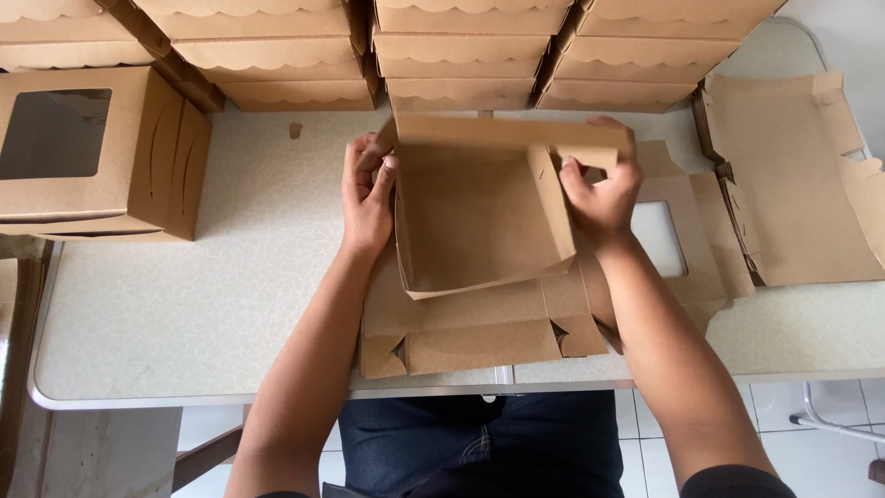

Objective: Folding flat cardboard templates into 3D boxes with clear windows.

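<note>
A brown cardboard box (pixel 470 217) stands half folded at the middle of the pale table (pixel 184 304), its side walls raised and its front flap still flat toward me. My left hand (pixel 367 192) presses the box's left wall near the back corner. My right hand (pixel 601 189) grips the right wall and the tab at the back right corner. Beneath the box lies another flat blank with a clear window (pixel 659 238) showing to the right.
A finished windowed box (pixel 97 152) sits at the left. Stacks of folded brown boxes (pixel 461 55) line the far edge. An unfolded flat blank (pixel 793 184) lies at the right. The table's near edge runs just above my lap.
</note>
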